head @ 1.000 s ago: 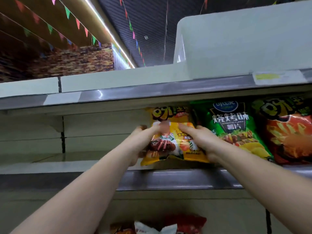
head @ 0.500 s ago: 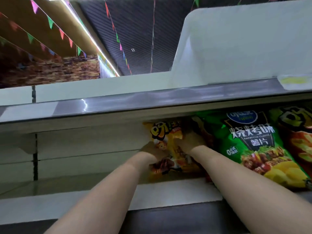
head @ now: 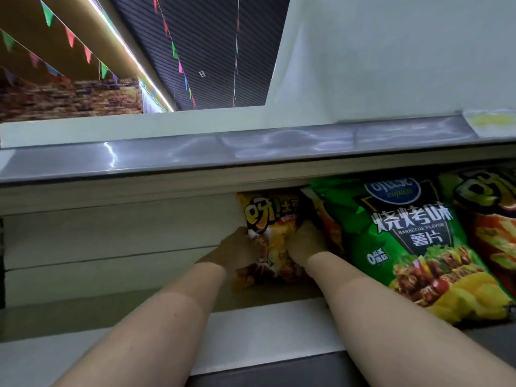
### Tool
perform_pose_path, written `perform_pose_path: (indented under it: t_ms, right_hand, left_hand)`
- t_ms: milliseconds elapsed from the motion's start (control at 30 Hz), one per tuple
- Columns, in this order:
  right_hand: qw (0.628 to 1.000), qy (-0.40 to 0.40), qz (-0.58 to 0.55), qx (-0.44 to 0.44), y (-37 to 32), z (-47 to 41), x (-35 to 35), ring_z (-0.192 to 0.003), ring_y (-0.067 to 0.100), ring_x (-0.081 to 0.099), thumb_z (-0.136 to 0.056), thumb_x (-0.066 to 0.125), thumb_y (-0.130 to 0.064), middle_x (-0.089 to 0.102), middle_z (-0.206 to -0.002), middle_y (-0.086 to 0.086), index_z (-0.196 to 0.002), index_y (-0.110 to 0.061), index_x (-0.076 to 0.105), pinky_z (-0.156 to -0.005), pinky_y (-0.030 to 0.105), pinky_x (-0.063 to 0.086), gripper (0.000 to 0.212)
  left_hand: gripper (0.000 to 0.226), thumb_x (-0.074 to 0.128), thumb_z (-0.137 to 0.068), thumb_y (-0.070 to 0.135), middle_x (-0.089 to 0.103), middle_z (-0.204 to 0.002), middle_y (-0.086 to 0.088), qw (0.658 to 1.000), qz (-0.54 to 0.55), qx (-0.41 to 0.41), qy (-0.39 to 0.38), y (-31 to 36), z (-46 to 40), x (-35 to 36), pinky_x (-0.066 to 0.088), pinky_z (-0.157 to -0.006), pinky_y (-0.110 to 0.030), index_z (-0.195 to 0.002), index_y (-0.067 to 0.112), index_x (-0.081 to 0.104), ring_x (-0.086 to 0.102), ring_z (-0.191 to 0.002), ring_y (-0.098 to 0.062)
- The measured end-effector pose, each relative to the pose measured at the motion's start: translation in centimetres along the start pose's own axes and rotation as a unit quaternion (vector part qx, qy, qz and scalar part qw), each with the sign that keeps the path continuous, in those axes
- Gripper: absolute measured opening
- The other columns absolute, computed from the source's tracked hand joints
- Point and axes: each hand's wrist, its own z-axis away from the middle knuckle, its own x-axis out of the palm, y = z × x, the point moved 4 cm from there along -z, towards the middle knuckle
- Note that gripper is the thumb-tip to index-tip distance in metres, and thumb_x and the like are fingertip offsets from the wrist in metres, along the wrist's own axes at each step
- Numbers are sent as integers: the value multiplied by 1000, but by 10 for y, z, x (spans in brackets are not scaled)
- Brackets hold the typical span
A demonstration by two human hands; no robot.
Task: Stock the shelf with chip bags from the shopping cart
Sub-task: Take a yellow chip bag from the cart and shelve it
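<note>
A yellow chip bag [head: 272,219] stands upright deep on the shelf [head: 265,319], close to the back wall. My left hand [head: 237,251] grips its left edge and my right hand [head: 303,244] grips its right side, both arms reaching in under the upper shelf. Right beside it leans a green barbecue chip bag [head: 413,238], whose left edge overlaps my right hand's side. The fingers of both hands are partly hidden behind the yellow bag.
An orange-red chip bag [head: 494,227] stands at the far right. The upper shelf edge [head: 251,155] hangs low over my hands. To the left of the yellow bag the shelf back wall [head: 111,238] is bare. The cart is out of view.
Both hands have pushed the yellow bag further back into the shelf, and my view has moved closer and tilted up. The lower bags seen earlier have dropped out of view.
</note>
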Motion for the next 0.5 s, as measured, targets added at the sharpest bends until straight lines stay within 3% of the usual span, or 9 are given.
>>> perform_pose_path:
  t_ms: [133, 333, 433, 500]
  right_hand:
    - [1000, 5, -12, -1, -1, 0, -2, -128, 33, 42, -95, 45, -12, 42, -140, 19, -142, -2, 26, -101, 38, 38, 51]
    - [993, -65, 82, -51, -15, 25, -7, -128, 28, 42, -102, 29, -15, 41, -141, 14, -132, -6, 45, -101, 28, 33, 36]
    - [991, -92, 78, -49, -17, 29, -5, -129, 28, 41, -101, 32, -16, 41, -141, 16, -135, -2, 39, -102, 29, 33, 37]
    - [995, -82, 51, -32, -17, 26, -3, -129, 30, 41, -99, 40, -17, 40, -142, 17, -140, 0, 28, -101, 30, 37, 45]
  left_hand:
    - [54, 62, -90, 14, 52, -132, -16, 996, 82, -17, -11, -12, -10, 9, 50, -96, -44, -138, 15, 36, 59, -111, -32]
    - [56, 56, -95, 23, 49, -136, -16, 999, -30, 2, 18, -12, -14, 16, 50, -94, -40, -144, 12, 31, 55, -115, -30]
    - [56, 52, -97, 31, 52, -134, -14, 997, -70, 4, 31, -9, -10, 15, 48, -78, -29, -145, 14, 28, 58, -108, -27]
    - [64, 54, -95, 36, 49, -139, -15, 996, -68, 6, 58, -6, -6, 7, 43, -85, -29, -147, 13, 25, 55, -116, -28]
